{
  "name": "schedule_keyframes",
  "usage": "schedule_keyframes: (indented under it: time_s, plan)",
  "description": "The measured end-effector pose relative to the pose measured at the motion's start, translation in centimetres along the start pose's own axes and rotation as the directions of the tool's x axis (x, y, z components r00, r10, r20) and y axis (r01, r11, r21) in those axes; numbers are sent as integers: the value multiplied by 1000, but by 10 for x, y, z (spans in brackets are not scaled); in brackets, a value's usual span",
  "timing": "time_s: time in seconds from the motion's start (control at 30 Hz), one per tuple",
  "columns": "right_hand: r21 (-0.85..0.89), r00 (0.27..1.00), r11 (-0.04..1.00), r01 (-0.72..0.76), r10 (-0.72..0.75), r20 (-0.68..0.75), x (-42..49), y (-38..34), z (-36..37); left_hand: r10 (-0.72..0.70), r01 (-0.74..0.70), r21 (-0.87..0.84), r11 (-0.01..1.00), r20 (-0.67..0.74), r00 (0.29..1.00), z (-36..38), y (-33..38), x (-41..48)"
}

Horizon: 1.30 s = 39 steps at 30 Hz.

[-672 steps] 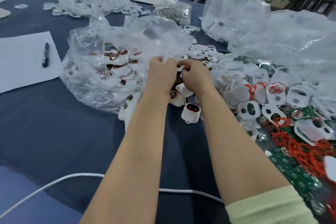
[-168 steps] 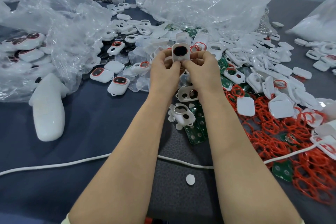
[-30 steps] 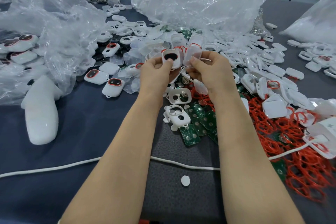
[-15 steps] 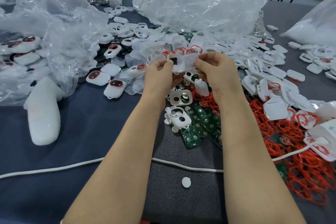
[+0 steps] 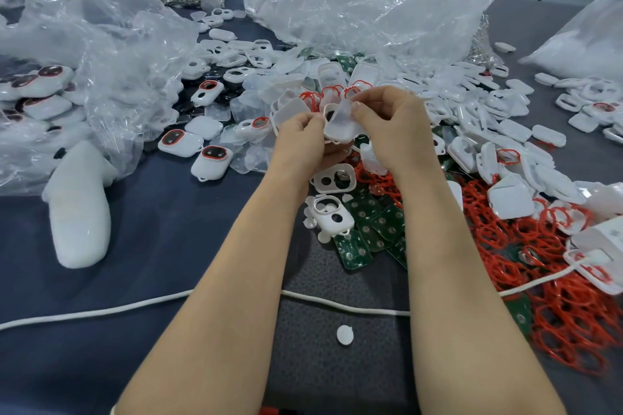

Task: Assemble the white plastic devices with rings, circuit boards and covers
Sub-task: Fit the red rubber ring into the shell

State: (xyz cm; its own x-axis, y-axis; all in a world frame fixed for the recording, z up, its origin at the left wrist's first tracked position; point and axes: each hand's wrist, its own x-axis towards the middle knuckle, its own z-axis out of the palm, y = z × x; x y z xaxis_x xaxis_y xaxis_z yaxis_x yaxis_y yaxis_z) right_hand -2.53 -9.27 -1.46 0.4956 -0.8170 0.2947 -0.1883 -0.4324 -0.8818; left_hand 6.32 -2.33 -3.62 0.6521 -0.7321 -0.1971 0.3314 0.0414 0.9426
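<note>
No legible text anywhere. White box (image 5: 605,234) at the right edge has a small grey printed mark, too small to read. Green circuit boards (image 5: 369,224) by the forearms: any lettering is too blurred to tell. No brand, number or sign can be read elsewhere.

white covers (image 5: 339,126), red rings (image 5: 553,320), green circuit boards (image 5: 367,229), navy tablecloth (image 5: 161,246)

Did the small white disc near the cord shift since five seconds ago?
No. The white disc still lies on the dark mat just on the near side of the white cord, as before.
</note>
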Motion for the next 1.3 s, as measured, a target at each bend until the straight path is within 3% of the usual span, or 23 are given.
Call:
schedule_keyframes:
  time_s: [0.27, 0.73, 0.9, 1.2, 1.3]
  plan:
    - [-209, 995, 975, 81, -90, -35, -1, 0, 7, 12, -13, 51, 999, 29, 1000, 0, -3, 1]
    - [-332, 975, 935, 123, -177, -137, 2, 13, 19, 28, -30, 31, 999, 44, 999, 3, -6, 3]
    - [-274, 974, 957, 89, -141, -178, 2, 16, 19, 44, -45, 66, 997, 25, 999, 2, -5, 4]
    - [48, 988, 992, -117, 121, -91, 5, 16, 14, 115, -120, 146, 982, 43, 992, 0, -7, 1]
    - [77, 986, 984, -159, 162, -44, 5, 15, 14, 125, -127, 157, 979, 23, 992, 0, -6, 1]
